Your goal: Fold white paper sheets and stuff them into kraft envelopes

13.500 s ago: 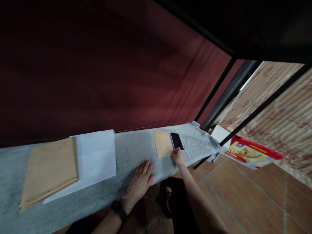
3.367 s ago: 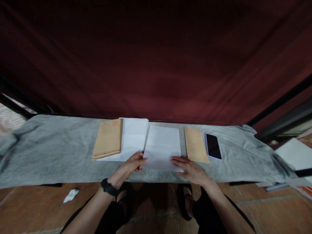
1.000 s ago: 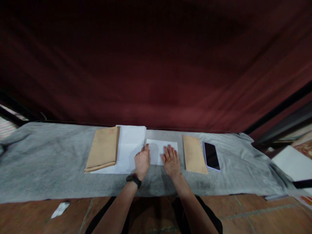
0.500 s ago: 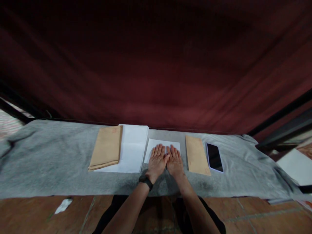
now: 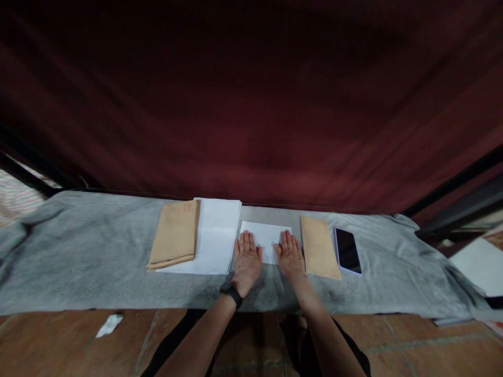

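Note:
A folded white sheet of paper (image 5: 266, 236) lies on the grey cloth (image 5: 90, 251) in front of me. My left hand (image 5: 247, 261) lies flat with fingers stretched out on the sheet's left part. My right hand (image 5: 291, 256) lies flat on its right part, fingers together and extended. Both palms press down on the paper; neither holds anything. A black watch sits on my left wrist.
Left of the sheet lie a stack of white paper (image 5: 215, 240) and a pile of brown envelopes (image 5: 175, 233). To the right rest a single brown envelope (image 5: 319, 246) and a dark phone (image 5: 347, 250). A dark red curtain (image 5: 251, 104) hangs behind. A paper scrap (image 5: 108, 324) lies on the tiled floor.
My two hands, side by side at the middle of the folded sheet half a second ago, have slid apart toward its left and right edges.

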Motion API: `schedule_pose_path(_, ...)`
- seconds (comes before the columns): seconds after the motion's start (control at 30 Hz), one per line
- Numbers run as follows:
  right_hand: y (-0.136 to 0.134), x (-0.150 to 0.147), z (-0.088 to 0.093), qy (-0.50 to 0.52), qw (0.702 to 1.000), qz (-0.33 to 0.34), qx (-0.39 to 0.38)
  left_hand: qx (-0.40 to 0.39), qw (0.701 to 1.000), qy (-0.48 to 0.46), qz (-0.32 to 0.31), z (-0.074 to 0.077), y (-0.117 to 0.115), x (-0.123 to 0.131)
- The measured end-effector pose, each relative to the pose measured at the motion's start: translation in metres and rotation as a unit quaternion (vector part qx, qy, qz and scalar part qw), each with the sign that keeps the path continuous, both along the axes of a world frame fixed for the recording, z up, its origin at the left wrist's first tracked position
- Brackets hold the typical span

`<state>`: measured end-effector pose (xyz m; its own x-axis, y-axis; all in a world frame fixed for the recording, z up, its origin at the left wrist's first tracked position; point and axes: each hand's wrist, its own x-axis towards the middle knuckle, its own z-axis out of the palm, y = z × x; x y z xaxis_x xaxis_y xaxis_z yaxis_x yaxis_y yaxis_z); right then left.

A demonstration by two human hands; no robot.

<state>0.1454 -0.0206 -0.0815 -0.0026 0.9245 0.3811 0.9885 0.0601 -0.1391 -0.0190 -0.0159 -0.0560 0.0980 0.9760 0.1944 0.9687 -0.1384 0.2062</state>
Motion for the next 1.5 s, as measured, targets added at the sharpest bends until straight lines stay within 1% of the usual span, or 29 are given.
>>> schedule_pose_path(0.1,0.002,0.002,0.002,0.013,1.0,-0.016,0.003,0.0,1.0,0.0,0.004,0.001,-0.003,-0.003)
schedule_pose_path(0.17,0.002,0.0,0.007,0.027,0.999,-0.026,-0.002,0.002,1.0,-0.001,0.004,0.001,-0.005,-0.003)
schedule_pose_path(0.2,0.002,-0.003,0.011,0.037,0.999,-0.02,-0.008,0.003,1.0,-0.001,0.003,0.001,-0.006,-0.003)
schedule_pose_path(0.27,0.001,-0.015,0.017,0.06,0.998,0.029,-0.025,0.01,1.0,-0.002,-0.013,0.001,-0.007,-0.002)
schedule_pose_path(0.33,-0.001,-0.03,0.021,0.083,0.99,0.106,-0.046,0.011,0.999,-0.001,-0.05,0.0,-0.008,-0.001)
schedule_pose_path(0.37,-0.001,-0.037,0.023,0.092,0.985,0.133,-0.057,0.009,0.997,-0.001,-0.073,0.0,-0.008,0.0)
schedule_pose_path(0.43,0.001,-0.048,0.024,0.1,0.981,0.147,-0.076,0.0,0.995,-0.002,-0.104,-0.002,-0.007,0.0)
schedule_pose_path(0.53,0.007,-0.054,0.024,0.096,0.984,0.115,-0.095,-0.007,0.994,-0.004,-0.113,-0.003,-0.007,-0.001)
schedule_pose_path(0.63,0.015,-0.05,0.025,0.081,0.988,0.082,-0.105,-0.004,0.993,-0.01,-0.114,-0.002,-0.006,-0.002)
schedule_pose_path(0.8,0.027,-0.041,0.027,0.037,0.992,0.055,-0.103,-0.007,0.994,-0.03,-0.107,-0.001,-0.006,-0.002)
schedule_pose_path(0.9,0.035,-0.034,0.023,0.011,0.996,0.033,-0.08,-0.003,0.996,-0.03,-0.086,-0.004,-0.005,-0.002)
schedule_pose_path(1.03,0.039,-0.022,0.012,-0.006,0.999,-0.018,-0.032,-0.003,0.998,-0.018,-0.067,-0.008,-0.005,-0.003)
schedule_pose_path(1.17,0.037,-0.011,0.0,-0.022,0.999,-0.046,0.008,0.0,0.999,0.002,-0.046,-0.007,-0.005,-0.004)
schedule_pose_path(1.27,0.031,-0.008,-0.002,-0.023,0.996,-0.074,0.033,0.001,0.999,0.015,-0.038,-0.004,-0.006,-0.004)
schedule_pose_path(1.33,0.025,-0.008,0.001,-0.02,0.996,-0.069,0.047,0.0,0.999,0.017,-0.035,-0.002,-0.006,-0.004)
schedule_pose_path(1.37,0.022,-0.009,0.003,-0.019,0.997,-0.055,0.048,-0.001,0.999,0.016,-0.033,-0.001,-0.006,-0.004)
schedule_pose_path(1.43,0.015,-0.013,0.009,-0.02,0.999,-0.01,0.032,-0.001,0.999,0.015,-0.029,0.001,-0.005,-0.004)
schedule_pose_path(1.5,0.01,-0.017,0.015,-0.02,0.999,0.038,-0.005,0.005,0.999,0.013,-0.033,0.005,-0.004,-0.003)
